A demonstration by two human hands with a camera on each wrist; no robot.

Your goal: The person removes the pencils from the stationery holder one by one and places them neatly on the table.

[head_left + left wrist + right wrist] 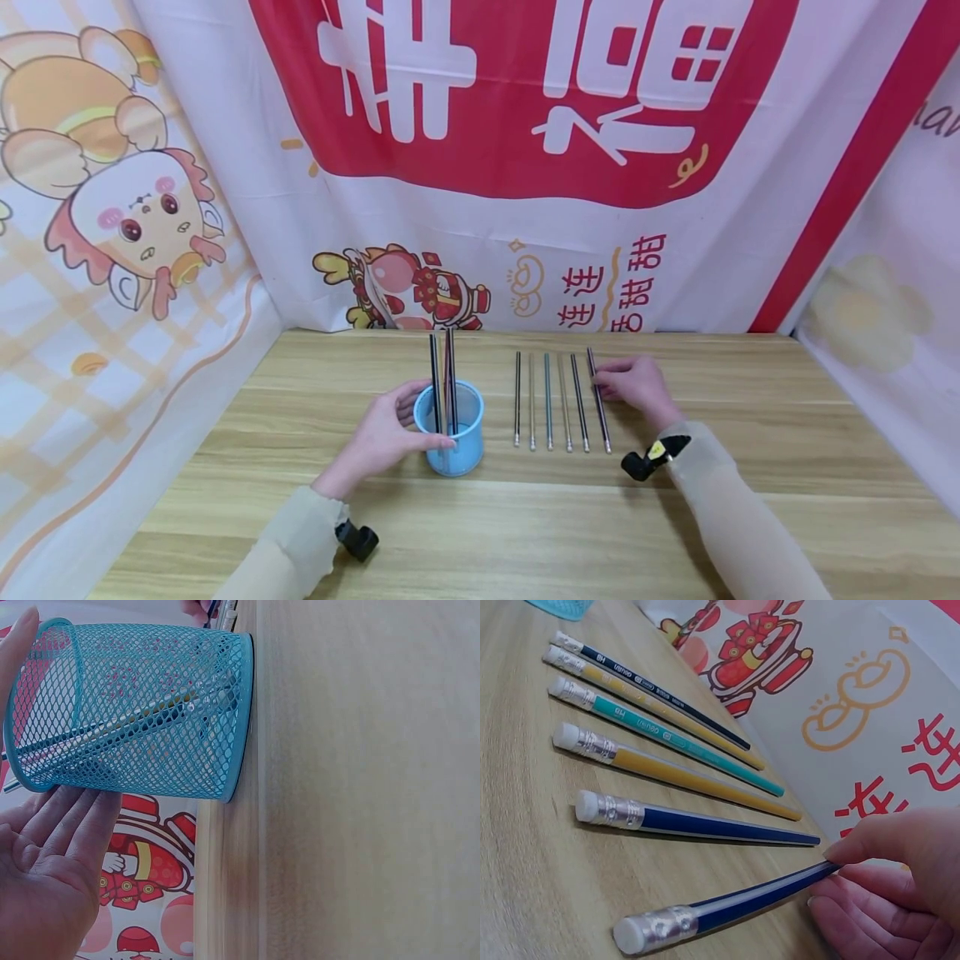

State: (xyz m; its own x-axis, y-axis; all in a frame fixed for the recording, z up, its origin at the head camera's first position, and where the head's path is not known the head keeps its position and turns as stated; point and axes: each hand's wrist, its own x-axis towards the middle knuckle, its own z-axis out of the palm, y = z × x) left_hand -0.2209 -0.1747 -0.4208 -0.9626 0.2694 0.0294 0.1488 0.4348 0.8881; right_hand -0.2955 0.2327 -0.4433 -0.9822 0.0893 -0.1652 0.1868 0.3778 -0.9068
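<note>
My left hand [384,435] holds a light-blue mesh pencil cup [467,454] upright on the table, thumb on its near side and fingers around the far left. Several pencils stand inside the cup, leaning together; in the left wrist view they show through the mesh [150,667]. With thumb and fingers, my right hand [637,385] pinches a dark blue striped pencil [757,895] near its far end. That pencil is the rightmost of a row, its white eraser [634,935] toward me.
Left of the held pencil, a dark blue pencil [720,827], a yellow pencil [697,782], a teal pencil [682,741] and others lie side by side, erasers toward me. A printed cloth [465,217] hangs behind the wooden table [540,533], with more cloth at both sides.
</note>
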